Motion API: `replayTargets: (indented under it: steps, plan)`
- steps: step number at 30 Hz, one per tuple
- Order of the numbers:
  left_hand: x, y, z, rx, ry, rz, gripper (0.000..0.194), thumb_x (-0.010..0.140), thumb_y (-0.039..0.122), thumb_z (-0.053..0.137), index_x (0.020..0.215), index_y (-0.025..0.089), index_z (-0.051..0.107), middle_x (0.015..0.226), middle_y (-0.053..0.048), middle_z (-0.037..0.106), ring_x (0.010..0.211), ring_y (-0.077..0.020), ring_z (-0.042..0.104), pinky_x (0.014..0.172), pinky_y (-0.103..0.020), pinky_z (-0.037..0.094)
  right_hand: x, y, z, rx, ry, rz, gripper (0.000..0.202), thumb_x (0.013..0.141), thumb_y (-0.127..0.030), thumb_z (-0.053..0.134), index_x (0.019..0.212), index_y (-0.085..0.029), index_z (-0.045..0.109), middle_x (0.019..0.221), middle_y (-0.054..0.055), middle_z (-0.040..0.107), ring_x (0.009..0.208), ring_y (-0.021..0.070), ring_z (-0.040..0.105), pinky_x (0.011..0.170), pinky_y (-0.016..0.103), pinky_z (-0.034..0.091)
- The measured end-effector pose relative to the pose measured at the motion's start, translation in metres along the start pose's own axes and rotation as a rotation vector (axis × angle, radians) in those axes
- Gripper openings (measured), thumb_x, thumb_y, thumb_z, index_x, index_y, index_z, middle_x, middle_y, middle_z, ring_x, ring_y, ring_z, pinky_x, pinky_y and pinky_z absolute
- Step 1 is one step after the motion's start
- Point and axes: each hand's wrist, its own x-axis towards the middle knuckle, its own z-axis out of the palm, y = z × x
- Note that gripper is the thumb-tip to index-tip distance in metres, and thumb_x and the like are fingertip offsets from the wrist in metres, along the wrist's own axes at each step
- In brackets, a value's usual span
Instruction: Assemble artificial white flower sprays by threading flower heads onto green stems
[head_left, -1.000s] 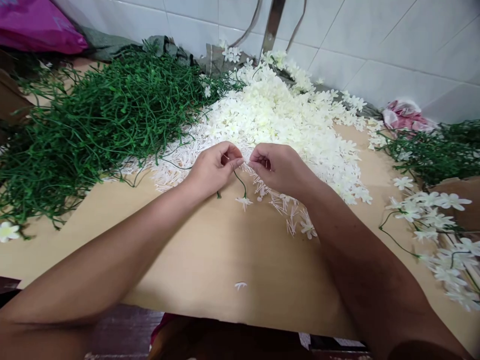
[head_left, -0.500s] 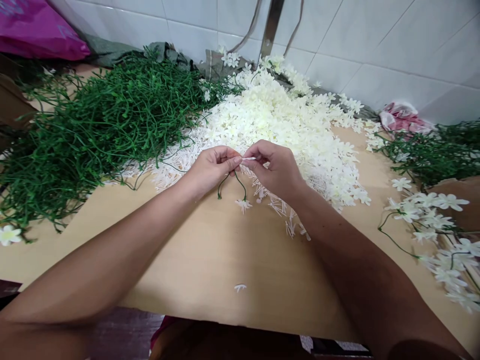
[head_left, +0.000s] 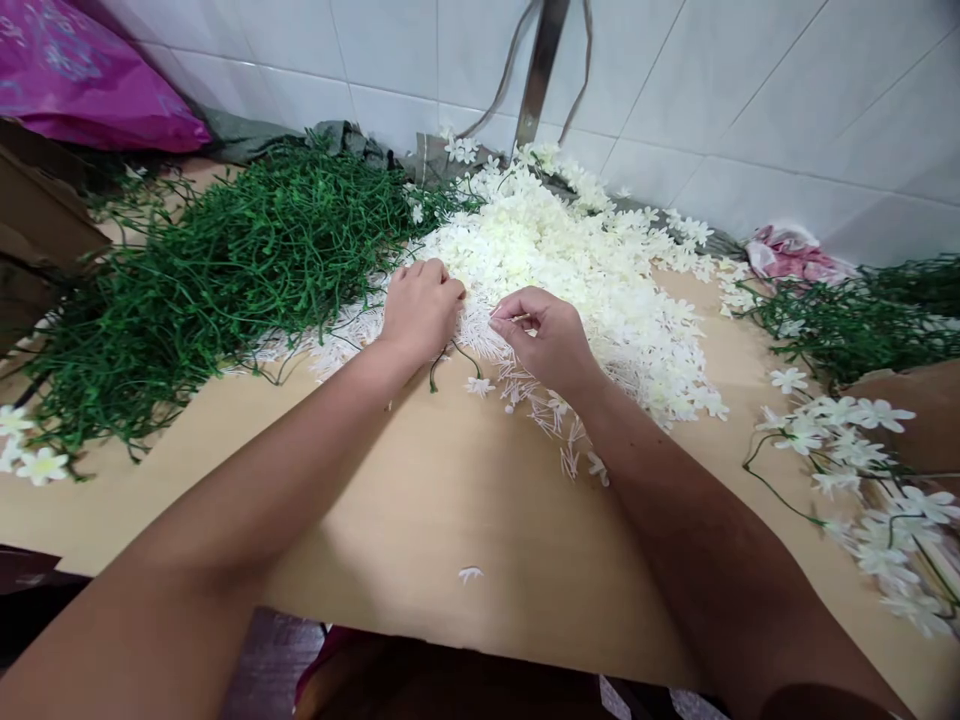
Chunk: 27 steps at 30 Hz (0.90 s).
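Note:
My left hand (head_left: 422,308) is turned back-up at the near edge of the white pile, its fingers curled down. From beneath it comes a green artificial flower stem (head_left: 466,357), one branch ending in a white flower (head_left: 480,386) and the other in a bare green tip. The grip itself is hidden behind the hand. To the right, my right hand (head_left: 546,335) pinches thumb and forefinger together; anything tiny between the tips blends with the white behind. Thin white sticks (head_left: 484,335) lie around both hands, below a heap of cream-white flower heads (head_left: 555,230).
A large tangle of green stems (head_left: 247,260) fills the left side. More flowers on stems (head_left: 855,440) and green stems (head_left: 870,320) lie right. A pink bag (head_left: 90,80), a tiled wall (head_left: 675,80) and a crumpled red-white bag (head_left: 795,255) stand behind. One white scrap (head_left: 470,573) lies on the board (head_left: 420,520).
My hands, which met over a small white piece, have moved apart. The left has turned back-up and shifted left; the right remains in a pinch. The view has tilted slightly.

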Motion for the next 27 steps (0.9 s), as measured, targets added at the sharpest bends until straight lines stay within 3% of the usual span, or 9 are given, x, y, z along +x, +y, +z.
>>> replayTargets:
  steps: [4, 9, 12, 16, 19, 22, 27]
  plan:
    - [0.009, -0.004, -0.004, -0.052, 0.039, -0.027, 0.016, 0.080, 0.021, 0.052, 0.078, 0.019, 0.067, 0.095, -0.012, 0.061, 0.097, -0.0288, 0.050, 0.080, -0.042, 0.032, 0.001, -0.001, -0.004, 0.022, 0.011, 0.007, 0.009, 0.076, -0.018, 0.058, 0.067, -0.019, 0.055, 0.077, 0.002, 0.061, 0.076, 0.0135, 0.057, 0.070, 0.030, 0.047]
    - [0.010, -0.008, -0.034, -0.392, 0.171, -0.218, 0.006, 0.073, 0.021, 0.063, 0.068, 0.021, 0.061, 0.080, -0.005, 0.058, 0.085, -0.0213, 0.051, 0.078, -0.037, 0.036, 0.003, -0.005, -0.007, 0.107, 0.029, 0.058, 0.009, 0.076, -0.018, 0.060, 0.067, -0.018, 0.056, 0.075, 0.002, 0.060, 0.073, 0.0128, 0.056, 0.070, 0.031, 0.047]
    - [0.001, 0.000, -0.050, -0.857, 0.067, -0.422, 0.009, 0.071, 0.023, 0.064, 0.068, 0.019, 0.057, 0.067, 0.000, 0.054, 0.064, -0.0129, 0.047, 0.063, -0.029, 0.037, 0.003, -0.007, -0.005, 0.168, 0.035, 0.082, 0.007, 0.076, -0.021, 0.061, 0.070, -0.018, 0.058, 0.076, 0.002, 0.061, 0.073, 0.0124, 0.056, 0.071, 0.031, 0.048]
    - [-0.020, 0.018, -0.055, -1.383, -0.222, -0.667, 0.021, 0.062, 0.025, 0.074, 0.067, 0.015, 0.056, 0.059, 0.002, 0.056, 0.051, -0.0062, 0.044, 0.051, -0.021, 0.034, 0.001, -0.009, 0.000, 0.230, 0.056, 0.065, 0.006, 0.075, -0.022, 0.063, 0.073, -0.017, 0.061, 0.080, 0.003, 0.062, 0.076, 0.0126, 0.058, 0.072, 0.030, 0.050]
    - [-0.031, 0.026, -0.049, -1.544, -0.320, -0.750, 0.029, 0.055, 0.023, 0.082, 0.068, 0.013, 0.058, 0.060, 0.001, 0.060, 0.051, -0.0042, 0.046, 0.049, -0.017, 0.036, -0.001, -0.008, 0.004, 0.214, 0.071, 0.026, 0.006, 0.075, -0.021, 0.064, 0.072, -0.017, 0.061, 0.081, 0.004, 0.062, 0.080, 0.0133, 0.060, 0.073, 0.030, 0.050]
    - [-0.034, 0.025, -0.042, -1.624, -0.373, -0.719, 0.032, 0.053, 0.025, 0.084, 0.067, 0.013, 0.059, 0.059, 0.001, 0.060, 0.050, -0.0037, 0.047, 0.047, -0.015, 0.036, -0.002, -0.005, 0.007, 0.205, 0.076, 0.020, 0.006, 0.075, -0.020, 0.064, 0.072, -0.016, 0.060, 0.079, 0.003, 0.063, 0.078, 0.0134, 0.060, 0.071, 0.030, 0.052]
    - [-0.030, 0.020, -0.035, -1.645, -0.386, -0.762, 0.021, 0.062, 0.017, 0.078, 0.068, 0.011, 0.059, 0.058, 0.000, 0.061, 0.049, -0.0041, 0.050, 0.048, -0.013, 0.039, -0.003, -0.002, 0.011, 0.157, 0.061, -0.022, 0.006, 0.075, -0.016, 0.061, 0.070, -0.017, 0.058, 0.078, 0.002, 0.062, 0.076, 0.0124, 0.060, 0.069, 0.029, 0.053]
